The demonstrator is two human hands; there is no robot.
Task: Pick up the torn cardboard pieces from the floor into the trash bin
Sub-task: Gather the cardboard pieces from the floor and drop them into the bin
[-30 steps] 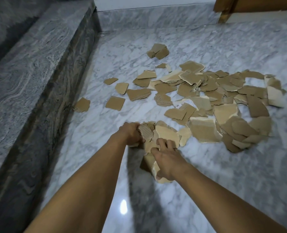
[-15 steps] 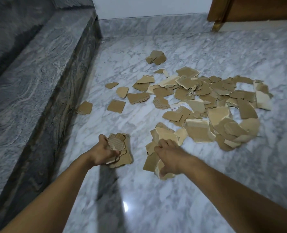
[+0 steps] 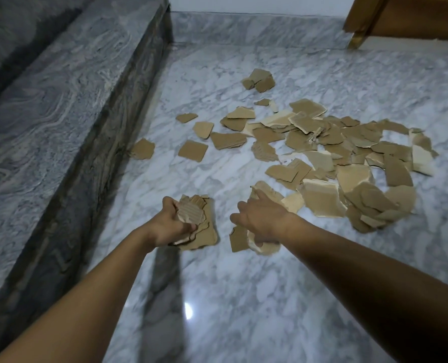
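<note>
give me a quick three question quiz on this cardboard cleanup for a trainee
1. True or false: the left hand holds nothing.
2. The loose cardboard pile lies: A in a box, B on the marble floor, C on a chair.
3. Which of the hands is nearer that pile?

Key: 1 false, it grips a cardboard stack. 2 B. 3 the right hand, which holds pale cardboard pieces.
</note>
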